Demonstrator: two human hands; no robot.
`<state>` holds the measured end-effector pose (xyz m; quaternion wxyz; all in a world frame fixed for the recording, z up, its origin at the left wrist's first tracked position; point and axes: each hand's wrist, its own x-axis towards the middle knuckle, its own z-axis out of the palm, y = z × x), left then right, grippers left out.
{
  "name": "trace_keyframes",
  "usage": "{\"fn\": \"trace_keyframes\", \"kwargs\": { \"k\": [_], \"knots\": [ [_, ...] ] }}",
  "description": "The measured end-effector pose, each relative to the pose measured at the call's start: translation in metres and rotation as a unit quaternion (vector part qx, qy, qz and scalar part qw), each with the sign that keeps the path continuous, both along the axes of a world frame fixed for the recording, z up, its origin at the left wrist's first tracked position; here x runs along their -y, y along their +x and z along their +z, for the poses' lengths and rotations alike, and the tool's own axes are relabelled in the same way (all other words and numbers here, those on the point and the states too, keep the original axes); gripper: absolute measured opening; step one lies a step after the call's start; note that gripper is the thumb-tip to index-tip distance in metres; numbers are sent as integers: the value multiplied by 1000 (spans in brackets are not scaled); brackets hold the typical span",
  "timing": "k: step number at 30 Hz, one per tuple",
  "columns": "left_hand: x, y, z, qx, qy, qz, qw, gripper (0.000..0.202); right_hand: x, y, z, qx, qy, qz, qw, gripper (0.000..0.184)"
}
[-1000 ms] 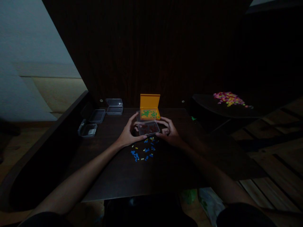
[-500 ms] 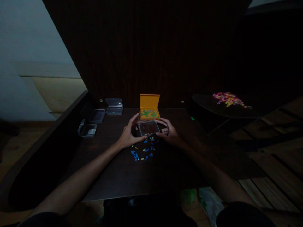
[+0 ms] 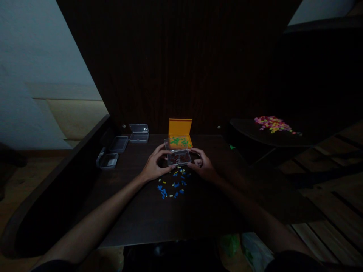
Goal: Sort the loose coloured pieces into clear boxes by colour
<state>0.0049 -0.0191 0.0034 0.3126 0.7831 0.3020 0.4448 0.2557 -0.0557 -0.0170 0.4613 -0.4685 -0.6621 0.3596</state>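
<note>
A small clear plastic box [image 3: 178,157] with dark red pieces inside sits mid-table. My left hand [image 3: 153,166] grips its left side and my right hand [image 3: 202,165] grips its right side, fingers curled around the edges. Just behind it stands an open orange box [image 3: 179,136] with green pieces in it. Small blue and yellow pieces [image 3: 172,183] lie scattered on the dark table [image 3: 141,211] just in front of my hands.
Three clear plastic boxes [image 3: 119,143] lie at the table's back left. A dark side surface at the right carries a heap of pink and yellow pieces [image 3: 272,124]. A dark wood panel rises behind the table.
The clear box's lid came down between my hands, then the box looks lifted or tilted slightly. The view shifted a little downward. Both hands stay on the box.
</note>
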Motion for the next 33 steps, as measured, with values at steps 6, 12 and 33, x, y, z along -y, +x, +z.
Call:
{"fn": "trace_keyframes", "kwargs": {
  "k": [6,12,33],
  "knots": [
    [-3,-4,6,-17,31,33,999,24,0,-3,5,36,-5,-3,999,67],
    [-15,-15,8,18,14,91,996,26,-2,-4,3,57,-10,-8,998,58],
    [-70,-49,7,-158,91,183,966,24,-2,-8,6,116,30,3,993,45]
  ]
}}
